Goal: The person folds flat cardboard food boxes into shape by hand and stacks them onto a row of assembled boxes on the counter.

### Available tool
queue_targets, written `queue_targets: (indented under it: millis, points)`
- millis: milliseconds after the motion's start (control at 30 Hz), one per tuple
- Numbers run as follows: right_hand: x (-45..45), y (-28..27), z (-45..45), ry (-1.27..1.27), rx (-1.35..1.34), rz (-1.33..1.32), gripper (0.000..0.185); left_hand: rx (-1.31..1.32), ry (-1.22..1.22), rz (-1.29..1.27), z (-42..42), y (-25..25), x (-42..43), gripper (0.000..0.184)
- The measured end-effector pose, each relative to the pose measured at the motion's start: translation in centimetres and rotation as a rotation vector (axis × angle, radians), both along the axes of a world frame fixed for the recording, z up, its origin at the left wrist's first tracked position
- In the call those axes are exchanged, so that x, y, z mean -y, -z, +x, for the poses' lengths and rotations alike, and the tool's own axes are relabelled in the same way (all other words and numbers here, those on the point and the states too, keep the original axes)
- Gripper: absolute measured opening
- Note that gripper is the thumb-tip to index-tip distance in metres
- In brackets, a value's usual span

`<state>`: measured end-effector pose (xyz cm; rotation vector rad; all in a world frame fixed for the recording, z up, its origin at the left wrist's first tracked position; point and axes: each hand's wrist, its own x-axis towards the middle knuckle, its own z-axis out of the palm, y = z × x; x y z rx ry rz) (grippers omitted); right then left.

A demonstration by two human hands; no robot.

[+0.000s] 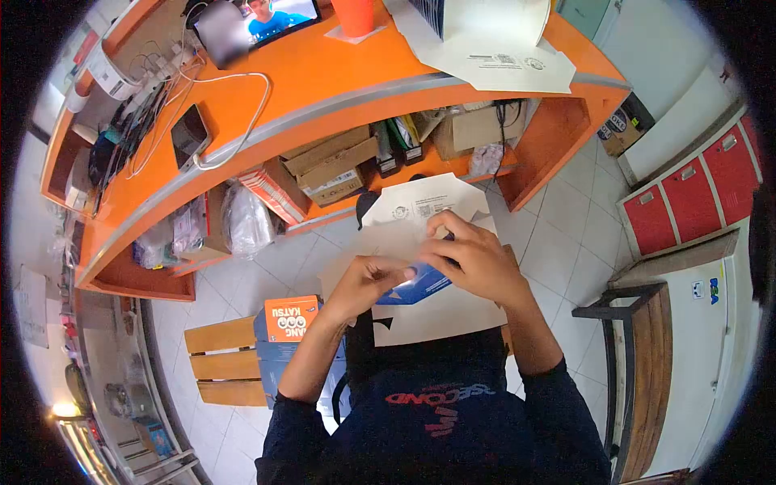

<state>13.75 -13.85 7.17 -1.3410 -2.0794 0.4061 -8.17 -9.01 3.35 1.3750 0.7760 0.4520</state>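
A cream cardboard carton sheet (440, 322), unfolded, lies across my lap with small print and a code at its far end. A blue patch (424, 288) shows on it beneath my hands. My left hand (368, 284) is over the left part of the sheet, thumb and fingers drawn together in a pinch and slightly blurred. Close beside it, my right hand (469, 252) has curled fingers around something small, mostly hidden. A shiny glint sits between the two hands; I cannot make out what causes it.
An orange counter (323, 85) curves ahead, bearing a tablet (279, 20), a phone (191, 136), a red-orange cup (352, 18) and more cardboard cartons (509, 65). Cardboard boxes (335, 166) fill its shelf. Blue-and-orange boxes (291, 319) sit on a slatted wooden bench (222, 368) at left.
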Motion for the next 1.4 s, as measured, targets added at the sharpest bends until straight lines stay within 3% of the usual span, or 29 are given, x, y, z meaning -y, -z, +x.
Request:
queue_targets:
  millis: [133, 233, 267, 333, 367, 433, 600, 833, 933, 1067, 1200, 1300, 1400]
  points:
    - [0.1, 0.6, -0.9, -0.014, -0.140, 0.148, 0.025, -0.063, 0.224, 0.026, 0.3, -1.4, -0.1, 0.021]
    - [0.4, 0.5, -2.1, 0.057, -0.083, 0.366, 0.043, 0.013, -0.058, 0.097, 0.5, -1.0, 0.1, 0.021]
    - [1.2, -0.4, -2.3, 0.030, -0.043, 0.369, 0.048, 0.063, -0.169, -0.013, 0.1, -1.5, -0.1, 0.023]
    - [2.0, -1.4, -3.2, -0.003, 0.039, 0.323, 0.062, 0.387, -0.359, -0.141, 1.8, -4.0, 1.2, 0.024]
    - [2.0, -0.8, -3.6, 0.016, 0.072, 0.391, 0.061, 0.549, -0.451, -0.207, 2.4, -4.7, 1.7, 0.024]
    - [1.6, 0.4, -3.9, 0.048, 0.151, 0.530, 0.058, 0.573, -0.450, -0.248, 2.2, -4.4, 2.1, 0.026]
    - [2.2, -2.0, -1.1, -0.358, -0.133, 0.363, 0.056, 0.598, -0.511, -0.162, 0.8, -6.4, 0.3, 0.025]
    - [1.3, -3.7, -3.0, 0.153, -0.217, 0.478, 0.044, 0.516, -0.549, 0.094, 4.5, -6.2, 3.5, 0.028]
    - [1.0, -4.2, -1.9, 0.033, -0.209, 0.347, 0.040, 0.510, -0.598, 0.052, 4.8, -6.0, 2.7, 0.027]
    - [1.5, -4.6, -0.4, -0.173, -0.170, 0.391, 0.034, 0.552, -0.527, 0.080, 4.1, -6.6, 1.6, 0.023]
    - [1.0, -3.8, -0.8, -0.033, -0.225, 0.566, 0.032, 0.496, -0.685, 0.230, 6.8, -8.2, 3.1, 0.022]
    - [0.6, -3.3, -0.7, 0.055, -0.298, 0.620, 0.031, 0.447, -0.652, 0.246, 7.3, -7.8, 3.3, 0.025]
    - [0.3, -2.9, 0.0, 0.104, -0.357, 0.646, 0.030, 0.285, -0.630, 0.423, 8.0, -8.7, 3.5, 0.036]
